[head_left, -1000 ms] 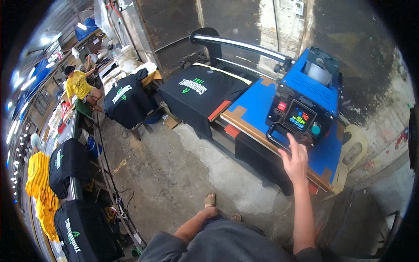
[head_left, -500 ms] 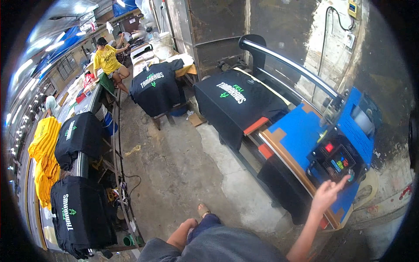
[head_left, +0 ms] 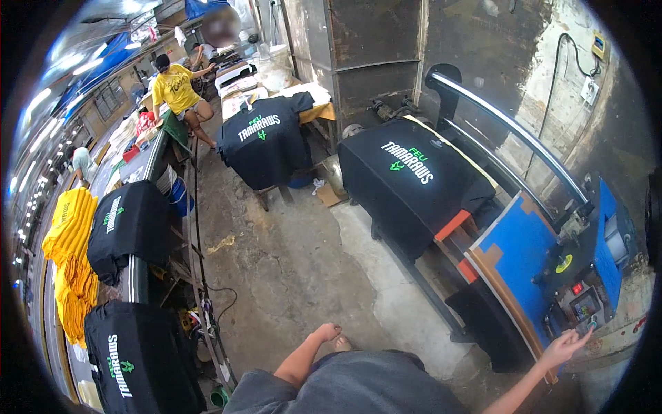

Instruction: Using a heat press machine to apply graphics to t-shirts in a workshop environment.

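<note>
My right hand (head_left: 565, 349) reaches to the control box (head_left: 583, 305) of a blue heat press on the right. Its index finger is stretched out at a small round button on the box's edge, and it holds nothing. My left hand (head_left: 328, 332) hangs low in front of my body, fingers curled, with nothing visible in it. Beside the control box lies a blue press plate (head_left: 517, 241) with brown-taped edges. Farther left along the press, a black T-shirt (head_left: 414, 162) with white and green print is spread flat.
Another printed black shirt (head_left: 258, 145) drapes a table at the back. On the left, two black shirts (head_left: 131, 224) hang over a long rail beside folded yellow shirts (head_left: 69, 234). A person in yellow (head_left: 176, 90) stands farther off. Concrete floor (head_left: 283, 276) lies between. Metal rails (head_left: 510, 124) run behind the press.
The view has shifted, so the press and shirts sit lower and farther right. My right index finger stays at the control box button. My left hand has come forward from my leg.
</note>
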Demonstrator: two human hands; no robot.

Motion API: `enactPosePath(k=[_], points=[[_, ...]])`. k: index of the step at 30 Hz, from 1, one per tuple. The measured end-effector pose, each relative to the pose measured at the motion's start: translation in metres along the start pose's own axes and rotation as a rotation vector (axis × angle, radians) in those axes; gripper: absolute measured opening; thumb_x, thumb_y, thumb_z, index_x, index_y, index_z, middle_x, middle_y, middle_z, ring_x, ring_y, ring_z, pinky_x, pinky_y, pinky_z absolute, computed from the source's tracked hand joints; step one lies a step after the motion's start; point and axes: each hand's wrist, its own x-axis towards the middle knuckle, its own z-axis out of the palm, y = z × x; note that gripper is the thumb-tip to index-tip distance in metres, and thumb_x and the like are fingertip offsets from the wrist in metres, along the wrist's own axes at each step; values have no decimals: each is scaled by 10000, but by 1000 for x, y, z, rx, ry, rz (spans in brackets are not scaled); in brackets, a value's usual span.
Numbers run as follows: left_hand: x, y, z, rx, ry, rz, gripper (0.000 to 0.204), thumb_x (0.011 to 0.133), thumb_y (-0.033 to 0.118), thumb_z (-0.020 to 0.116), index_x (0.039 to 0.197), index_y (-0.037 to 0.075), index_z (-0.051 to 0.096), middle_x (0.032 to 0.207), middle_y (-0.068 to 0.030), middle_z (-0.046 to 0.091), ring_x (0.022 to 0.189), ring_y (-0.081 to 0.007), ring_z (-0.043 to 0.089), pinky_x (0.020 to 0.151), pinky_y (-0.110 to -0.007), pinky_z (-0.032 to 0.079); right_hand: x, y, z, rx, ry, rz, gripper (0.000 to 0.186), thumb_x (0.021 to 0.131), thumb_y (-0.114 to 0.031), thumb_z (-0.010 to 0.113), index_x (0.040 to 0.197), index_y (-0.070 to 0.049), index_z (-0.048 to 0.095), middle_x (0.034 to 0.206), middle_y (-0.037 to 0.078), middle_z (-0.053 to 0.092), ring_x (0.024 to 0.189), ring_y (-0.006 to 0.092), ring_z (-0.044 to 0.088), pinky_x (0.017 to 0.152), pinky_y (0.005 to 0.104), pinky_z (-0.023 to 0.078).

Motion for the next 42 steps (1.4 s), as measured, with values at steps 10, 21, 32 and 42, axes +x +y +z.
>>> enactPosePath(k=[10,21,32,42], points=[[-26,-120,-22,-129,-47,-313,380,807,314,492,1074,81,627,1055,-185,615,1015,-353,569,858,-409,449,12,-117,76,-17,101,-211,270,898,-24,468,1152,-32,557,997,154,621,878,229,618,752,334,482],[-30,-138,-43,-253,-106,-405,354,824,306,517,1100,116,633,1132,-137,605,1050,-284,573,859,-346,449,12,-169,399,271,-367,-63,123,811,-105,594,886,-15,631,799,125,604,689,237,584,654,332,464],[68,-70,-193,-355,238,-518,378,832,326,520,1068,52,629,1074,-175,615,1023,-332,570,873,-397,442,-20,-60,613,-508,-920,25,636,732,-297,714,1264,-60,457,1254,209,472,1146,385,467,933,487,413],[134,-11,-263,-164,291,-326,314,830,244,509,1085,94,616,1008,-171,635,974,-340,585,845,-411,456,6,-76,653,-607,-958,-167,511,555,-143,810,1024,-114,609,1014,150,634,932,325,616,791,448,487]])
